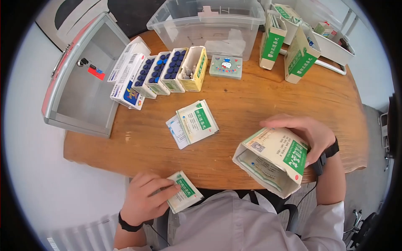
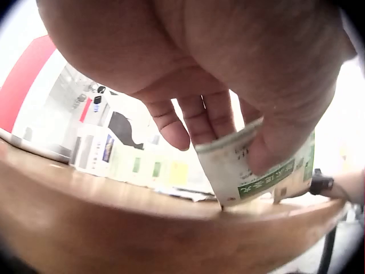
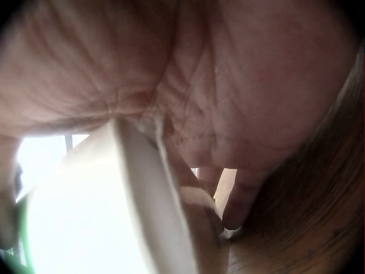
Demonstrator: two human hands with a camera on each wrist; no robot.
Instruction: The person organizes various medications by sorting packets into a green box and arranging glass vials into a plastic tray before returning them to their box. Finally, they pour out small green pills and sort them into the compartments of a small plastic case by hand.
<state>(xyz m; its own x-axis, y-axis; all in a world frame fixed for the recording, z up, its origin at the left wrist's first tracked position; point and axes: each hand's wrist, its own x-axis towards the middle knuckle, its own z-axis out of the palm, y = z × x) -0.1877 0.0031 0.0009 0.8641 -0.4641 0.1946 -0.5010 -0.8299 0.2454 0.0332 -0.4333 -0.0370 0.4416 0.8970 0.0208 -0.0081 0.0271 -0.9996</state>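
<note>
Two bare hands work along the near edge of the brown wooden worktop (image 1: 234,113). We judge the step in hand to be handling flat packets at a carton's mouth; we cannot tell whether the one in hand belongs inside or out. To do it well, we would steady the carton from its back end with light pressure, since squeezed cardboard walls would probably narrow the opening. We would also pinch each packet by one end only, line its long side up with the mouth, and avoid bending it.

The left grip (image 1: 147,198) is closed to the packet's thickness: thumb on one face, fingers on the other, holding a flat cream packet with a green label panel (image 1: 186,200). We find its upper left part under the fingers, while the rest projects towards the carton, over the near edge, left of its middle.

The right grip (image 1: 313,130) is spread wide and curved round the back of a cream-and-green cardboard carton (image 1: 272,150). The carton lies at the right half of the near edge, its open mouth facing left and towards the person; we note packaging inside (image 1: 260,168).
</note>
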